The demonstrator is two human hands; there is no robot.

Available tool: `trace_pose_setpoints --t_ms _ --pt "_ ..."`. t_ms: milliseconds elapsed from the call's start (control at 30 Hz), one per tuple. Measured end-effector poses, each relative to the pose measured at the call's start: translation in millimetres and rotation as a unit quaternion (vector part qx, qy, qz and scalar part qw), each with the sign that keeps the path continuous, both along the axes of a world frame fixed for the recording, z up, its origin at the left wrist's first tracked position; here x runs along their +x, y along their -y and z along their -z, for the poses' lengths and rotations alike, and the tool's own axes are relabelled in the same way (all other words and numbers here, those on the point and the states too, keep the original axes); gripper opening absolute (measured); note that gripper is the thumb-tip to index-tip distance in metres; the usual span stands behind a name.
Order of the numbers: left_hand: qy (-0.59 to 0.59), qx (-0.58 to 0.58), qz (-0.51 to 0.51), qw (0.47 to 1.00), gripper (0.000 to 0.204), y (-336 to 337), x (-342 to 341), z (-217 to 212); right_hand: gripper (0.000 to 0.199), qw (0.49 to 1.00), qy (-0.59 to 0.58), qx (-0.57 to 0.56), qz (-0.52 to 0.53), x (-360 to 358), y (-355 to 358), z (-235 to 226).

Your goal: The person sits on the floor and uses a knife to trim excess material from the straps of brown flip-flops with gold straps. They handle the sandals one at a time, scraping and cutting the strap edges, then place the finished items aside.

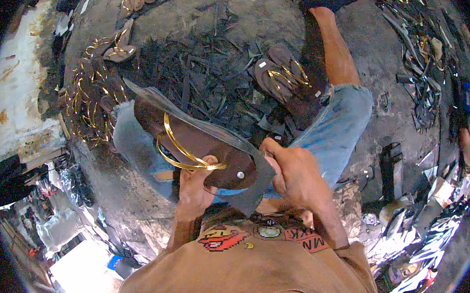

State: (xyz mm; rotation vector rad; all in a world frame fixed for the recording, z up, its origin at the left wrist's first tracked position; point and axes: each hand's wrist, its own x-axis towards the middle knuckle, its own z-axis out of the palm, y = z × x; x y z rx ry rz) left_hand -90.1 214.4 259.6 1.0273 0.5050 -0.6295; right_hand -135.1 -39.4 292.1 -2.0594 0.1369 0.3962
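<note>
Brown leather sandal (pixel 199 143) with two gold straps and a metal stud lies on an oversized grey sole sheet (pixel 249 192), held over the lap. Left hand (pixel 194 190) grips its near end from beneath; right hand (pixel 294 172) is closed on the sheet's edge.

A sandal-maker's floor workshop.
Dark offcuts (pixel 197 67) litter the concrete floor (pixel 269 13), with finished gold-strapped sandals (pixel 87 97) piled to the left and cut strips (pixel 419 52) heaped to the right.
</note>
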Motion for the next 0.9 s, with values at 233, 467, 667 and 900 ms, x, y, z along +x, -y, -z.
trace_pose_setpoints --t_ms 233,467,667,900 --pt "0.024 -0.057 0.0 0.998 0.047 29 -3 -37 0.018 0.999 -0.009 0.043 0.031 -62 8 15" --pt "0.054 0.053 0.004 0.997 0.053 22 -9 -30 0.044 1.0 -0.003 0.01 -0.015 -42 6 42" --pt "0.032 0.028 0.028 0.999 0.055 18 -19 -31 0.037 0.975 0.173 0.115 0.083 5 -24 40" --pt "0.221 -0.31 -0.161 0.911 0.057 -1 125 -6 0.041 0.807 0.083 0.352 0.467 0 56 75"
